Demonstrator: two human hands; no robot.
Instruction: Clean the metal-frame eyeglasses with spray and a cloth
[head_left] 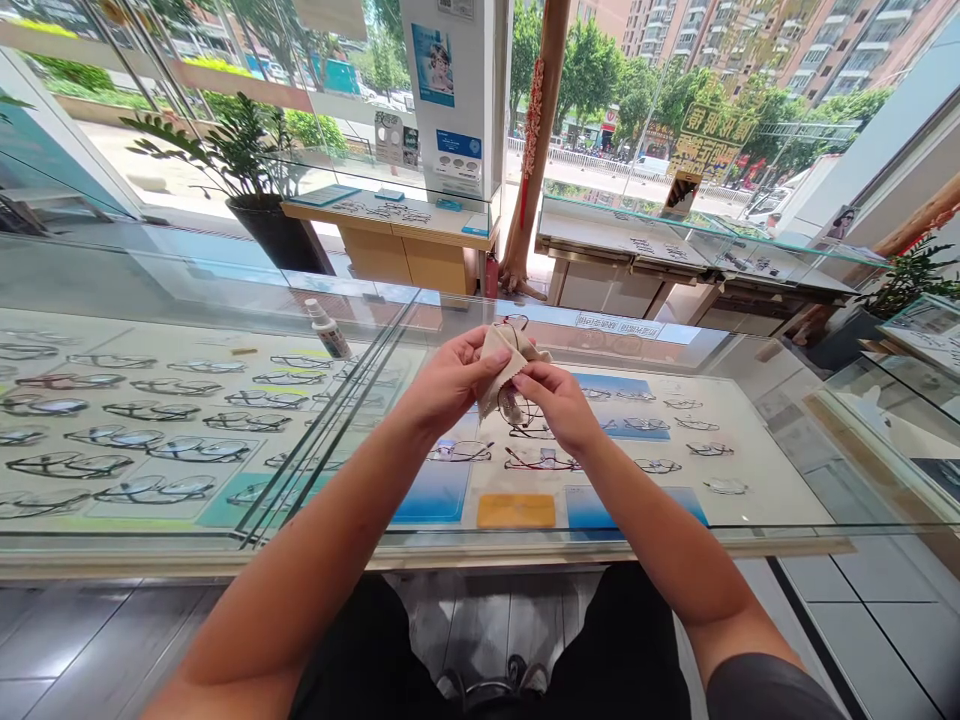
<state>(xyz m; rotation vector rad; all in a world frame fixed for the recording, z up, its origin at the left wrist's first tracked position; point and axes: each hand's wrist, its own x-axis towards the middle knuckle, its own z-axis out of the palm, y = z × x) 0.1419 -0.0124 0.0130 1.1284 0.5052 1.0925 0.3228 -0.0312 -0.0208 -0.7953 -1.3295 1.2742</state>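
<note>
Above the glass counter, my left hand (456, 375) is closed on a beige cleaning cloth (496, 378) with a zigzag edge. The cloth is folded around part of a pair of eyeglasses (513, 408), whose thin dark frame shows above and below it. My right hand (559, 397) pinches the eyeglasses from the right side, its fingertips touching the cloth's edge. The cloth covers much of the frame, so which part each finger presses on is partly hidden.
A white spray bottle (327, 328) stands on the glass counter (439, 545) to the left. Under the glass lie rows of eyeglasses (172, 448) and an orange case (516, 510). Beyond are a potted plant (259, 190), low display cabinets (409, 250) and a tree-trunk post (529, 170).
</note>
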